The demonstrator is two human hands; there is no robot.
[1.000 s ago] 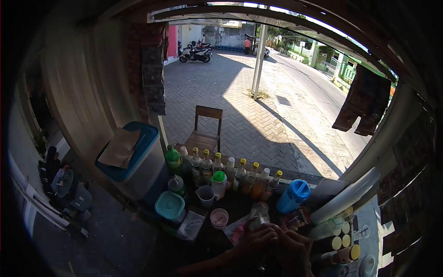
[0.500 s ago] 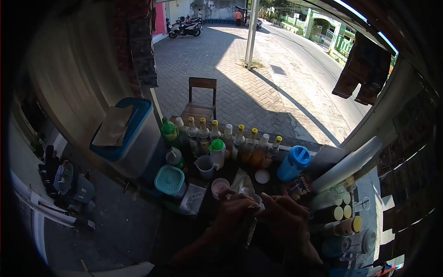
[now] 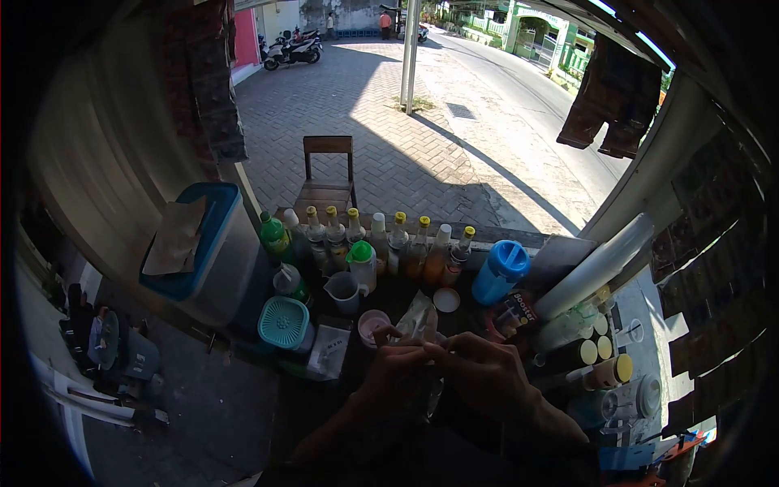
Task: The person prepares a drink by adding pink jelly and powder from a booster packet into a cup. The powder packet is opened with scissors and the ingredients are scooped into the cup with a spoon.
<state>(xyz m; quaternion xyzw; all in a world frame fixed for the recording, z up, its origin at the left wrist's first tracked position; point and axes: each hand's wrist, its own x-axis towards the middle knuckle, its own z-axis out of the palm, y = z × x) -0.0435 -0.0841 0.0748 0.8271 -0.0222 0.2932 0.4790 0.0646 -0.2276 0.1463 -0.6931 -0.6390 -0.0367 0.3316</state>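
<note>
My left hand (image 3: 398, 368) and my right hand (image 3: 484, 369) meet at the fingertips over the dark counter, both closed in a pinch. Between and below them hangs a thin, shiny, clear piece (image 3: 434, 399) that looks like plastic; its upper end is hidden by the fingers. Just beyond my left hand sits a pink cup (image 3: 373, 325), and a pale crumpled packet (image 3: 417, 316) lies behind the fingertips. A round white lid (image 3: 445, 299) is farther back. Left of the pink cup are a grey measuring jug (image 3: 346, 294) and a flat clear packet (image 3: 329, 351).
Several yellow-capped bottles (image 3: 398, 243) line the counter's back edge. A blue jug (image 3: 501, 272) and jars (image 3: 613, 371) stand right, a teal-lidded container (image 3: 284, 322) and large blue-lidded box (image 3: 219, 260) left. Outside are a chair (image 3: 327, 166), motorbikes (image 3: 292, 51) and a person in red (image 3: 385, 24).
The camera view has turned, so the scene sits farther left. My hands have come closer together, and my right hand's fingers have folded in from a more spread pose.
</note>
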